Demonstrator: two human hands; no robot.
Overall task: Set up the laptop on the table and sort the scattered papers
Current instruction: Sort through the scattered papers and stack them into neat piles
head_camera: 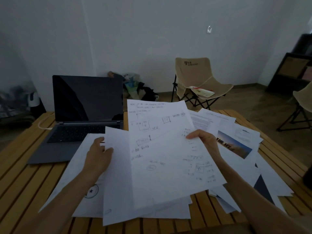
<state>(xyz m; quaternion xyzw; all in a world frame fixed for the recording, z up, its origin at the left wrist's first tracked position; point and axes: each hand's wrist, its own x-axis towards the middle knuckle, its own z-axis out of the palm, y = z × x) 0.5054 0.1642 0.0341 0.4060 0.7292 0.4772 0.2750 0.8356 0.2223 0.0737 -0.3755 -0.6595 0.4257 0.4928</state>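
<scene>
An open grey laptop (81,115) with a dark screen stands on the left of the slatted wooden table (25,174). My right hand (205,140) pinches the right edge of a handwritten sheet (162,149) held raised over the table. My left hand (99,154) pinches the left edge of another white sheet (116,174) that lies partly under the handwritten one. Below both, a sheet with a round star stamp (91,191) lies flat. More printed papers (236,137), one with a colour landscape photo, are spread over the table's right side.
A beige folding camp chair (199,80) with a booklet on its seat stands behind the table. A second chair (302,105) shows at the right edge. Bags lie by the wall behind the laptop. A dark shelf unit (292,71) is at far right. A white cable (42,125) runs to the laptop.
</scene>
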